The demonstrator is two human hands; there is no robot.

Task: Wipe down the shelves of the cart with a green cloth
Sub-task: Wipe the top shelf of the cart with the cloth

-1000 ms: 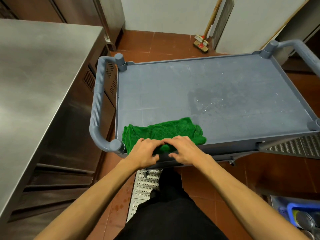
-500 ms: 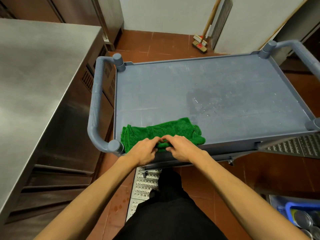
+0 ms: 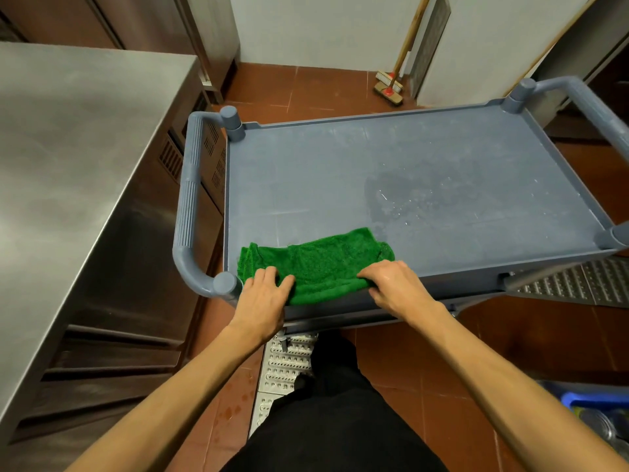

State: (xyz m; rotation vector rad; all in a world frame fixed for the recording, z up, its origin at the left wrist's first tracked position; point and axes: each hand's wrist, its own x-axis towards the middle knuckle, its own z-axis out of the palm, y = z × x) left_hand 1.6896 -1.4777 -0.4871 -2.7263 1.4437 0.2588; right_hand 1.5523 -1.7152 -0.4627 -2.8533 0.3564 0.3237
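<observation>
Green cloth (image 3: 320,264) was pinned on cart (image 3: 425,282) top shelf's near edge by left hand (image 3: 262,298) and right hand (image 3: 394,287) (palms down, fingers curled onto cloth ends).

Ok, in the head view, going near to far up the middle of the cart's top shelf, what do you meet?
Hands, left and right → green cloth → wet patch → far rim of the cart → broom head on the floor.

no readable text, labels, brands, numbers or signs anywhere
</observation>
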